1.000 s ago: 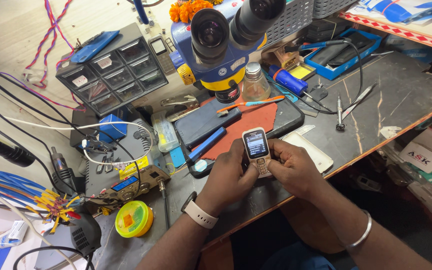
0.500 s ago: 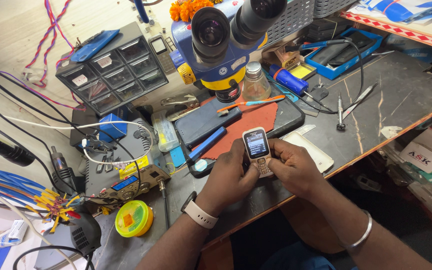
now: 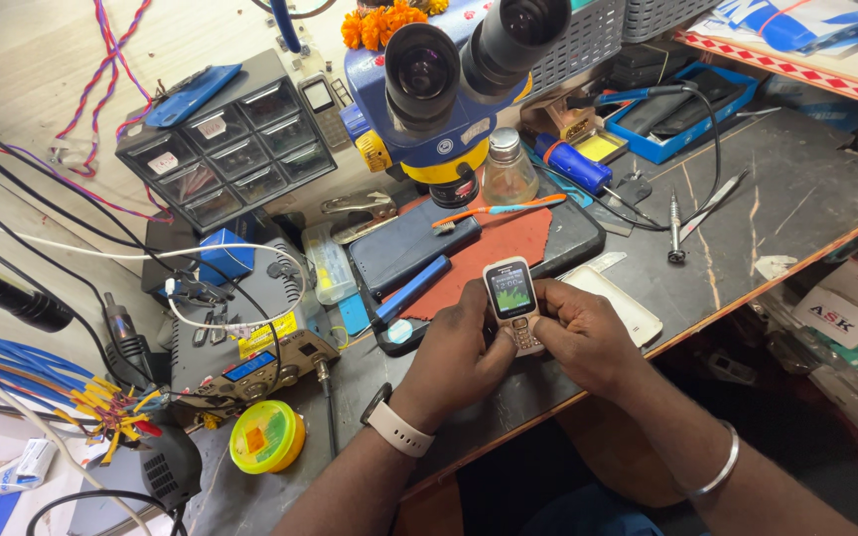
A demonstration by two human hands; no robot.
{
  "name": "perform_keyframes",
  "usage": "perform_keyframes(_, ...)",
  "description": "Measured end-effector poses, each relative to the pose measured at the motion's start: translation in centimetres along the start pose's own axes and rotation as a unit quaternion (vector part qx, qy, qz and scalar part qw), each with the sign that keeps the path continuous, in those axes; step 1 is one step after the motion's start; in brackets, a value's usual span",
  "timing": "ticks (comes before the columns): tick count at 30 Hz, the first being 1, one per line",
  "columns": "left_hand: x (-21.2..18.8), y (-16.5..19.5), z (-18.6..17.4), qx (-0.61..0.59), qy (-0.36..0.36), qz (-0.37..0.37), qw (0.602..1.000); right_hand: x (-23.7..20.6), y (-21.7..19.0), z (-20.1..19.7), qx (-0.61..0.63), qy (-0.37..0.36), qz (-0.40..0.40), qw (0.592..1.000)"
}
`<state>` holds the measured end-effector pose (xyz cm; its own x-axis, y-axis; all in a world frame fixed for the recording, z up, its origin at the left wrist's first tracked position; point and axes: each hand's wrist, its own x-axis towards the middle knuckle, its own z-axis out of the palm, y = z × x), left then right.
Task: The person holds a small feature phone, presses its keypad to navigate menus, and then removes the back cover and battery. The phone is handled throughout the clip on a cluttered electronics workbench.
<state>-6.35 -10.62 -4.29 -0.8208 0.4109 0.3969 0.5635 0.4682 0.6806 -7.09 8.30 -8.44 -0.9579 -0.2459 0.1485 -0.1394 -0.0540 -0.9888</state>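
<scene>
Both hands low at the near desk edge, clasped around a small keypad phone. Left hand wrapped round its left side, fingers curled shut on the body, thumb over the keypad; white-strapped watch on that wrist. Right hand cupping the right side, fingers closed against the casing, thin metal bangle further down the forearm. Phone held upright just above the desk, pale casing, lit screen facing up, lower keys mostly hidden under the thumbs. Just beside the right hand, a white flat cover lying near the desk's front edge. Bare dark surface open to the right, with only a screwdriver and tweezers on it. Left of the hands, much tighter: yellow round tin, small meter box, tangle of cables. Beyond the phone, a red mat with a dark handset and a blue tool on it. Further back, microscope overhanging the mat, clear bottle beneath it, drawer cabinet far left, blue tray far right.
</scene>
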Motion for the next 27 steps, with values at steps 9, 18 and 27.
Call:
perform_keyframes(9,0.03,0.18,-0.14,-0.002,-0.009,-0.01,1.0,-0.07,-0.45,0.07,-0.029,0.004,0.005,1.0)
perform_keyframes(18,0.21,0.55,-0.17,-0.003,-0.006,-0.019,1.0,-0.22,-0.75,0.11,-0.028,0.006,-0.001,1.0)
perform_keyframes(27,0.38,0.25,-0.12,0.004,-0.003,-0.008,1.0,0.02,-0.48,-0.1,-0.039,0.005,-0.014,0.999)
